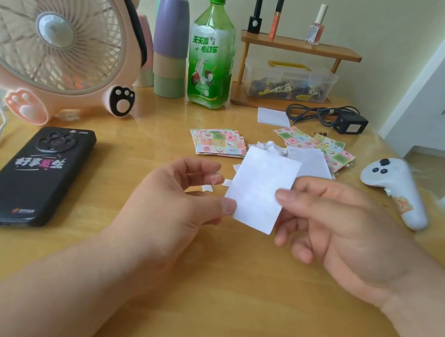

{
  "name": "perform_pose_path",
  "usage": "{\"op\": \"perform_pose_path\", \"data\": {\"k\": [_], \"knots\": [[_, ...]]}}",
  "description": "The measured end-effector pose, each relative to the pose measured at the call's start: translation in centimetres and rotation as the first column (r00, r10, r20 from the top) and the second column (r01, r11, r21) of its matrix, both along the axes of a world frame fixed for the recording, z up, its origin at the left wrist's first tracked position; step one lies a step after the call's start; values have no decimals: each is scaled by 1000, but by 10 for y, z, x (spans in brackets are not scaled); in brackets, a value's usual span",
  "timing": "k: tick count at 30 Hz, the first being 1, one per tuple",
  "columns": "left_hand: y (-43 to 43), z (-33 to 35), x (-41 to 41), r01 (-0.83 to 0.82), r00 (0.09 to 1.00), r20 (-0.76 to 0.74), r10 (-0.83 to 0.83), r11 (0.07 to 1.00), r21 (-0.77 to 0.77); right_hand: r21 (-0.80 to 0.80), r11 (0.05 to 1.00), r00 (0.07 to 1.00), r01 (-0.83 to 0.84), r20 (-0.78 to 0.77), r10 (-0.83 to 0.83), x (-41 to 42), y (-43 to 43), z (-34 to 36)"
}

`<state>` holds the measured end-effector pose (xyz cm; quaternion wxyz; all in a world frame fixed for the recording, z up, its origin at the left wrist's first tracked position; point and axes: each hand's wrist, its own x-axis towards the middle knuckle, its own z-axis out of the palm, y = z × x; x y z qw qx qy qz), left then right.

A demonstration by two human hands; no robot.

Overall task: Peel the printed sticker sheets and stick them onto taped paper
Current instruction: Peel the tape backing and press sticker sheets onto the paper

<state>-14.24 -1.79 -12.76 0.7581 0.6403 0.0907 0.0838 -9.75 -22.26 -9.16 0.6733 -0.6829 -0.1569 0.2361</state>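
A white rectangular sheet [260,190] is held up above the table, blank side toward me. My left hand [178,199] pinches its lower left corner between thumb and fingers. My right hand [342,231] pinches its right edge with the thumb on top. Behind it lies a stack of colourful printed sticker sheets [219,141] and a second spread of printed sheets [318,147] to the right. Another white sheet [308,160] lies on the table, with small torn white scraps [208,188] scattered under my hands. A further white paper [273,117] rests near the shelf.
A black phone [30,176] lies at the left, a pink fan [51,24] behind it. Stacked cups [171,43], a green bottle [212,50], a wooden shelf [299,46] with a plastic box [287,81], a charger [349,124] and a white controller [395,190] ring the work area.
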Motion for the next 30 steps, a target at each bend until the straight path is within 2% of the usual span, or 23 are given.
{"op": "perform_pose_path", "data": {"k": [4,7,11,15,17,21,26,28,30], "knots": [[-5,6,-5,49,998,35,-55,985,163,58,973,973,223,49,-225,4,1,-4],[-8,9,-8,70,996,41,-79,980,186,47,945,936,323,135,-326,7,0,-7],[-7,8,-6,65,997,25,-70,983,171,22,951,937,308,165,-308,6,1,-6],[-7,4,-4,51,998,18,-53,996,74,157,968,981,194,-56,-188,6,-1,5],[-7,4,-4,49,999,14,-50,997,55,139,974,984,177,6,-180,8,-3,2],[-9,5,-5,50,999,6,-50,998,41,21,964,951,266,155,-266,8,-3,-8],[-11,5,-7,52,999,9,-52,998,38,42,951,935,305,175,-308,7,1,-10],[-13,5,-8,51,998,19,-52,998,47,0,966,955,257,151,-254,5,1,-8],[-16,5,-10,36,999,33,-38,999,38,-129,985,988,115,116,-100,0,3,-7]]}}
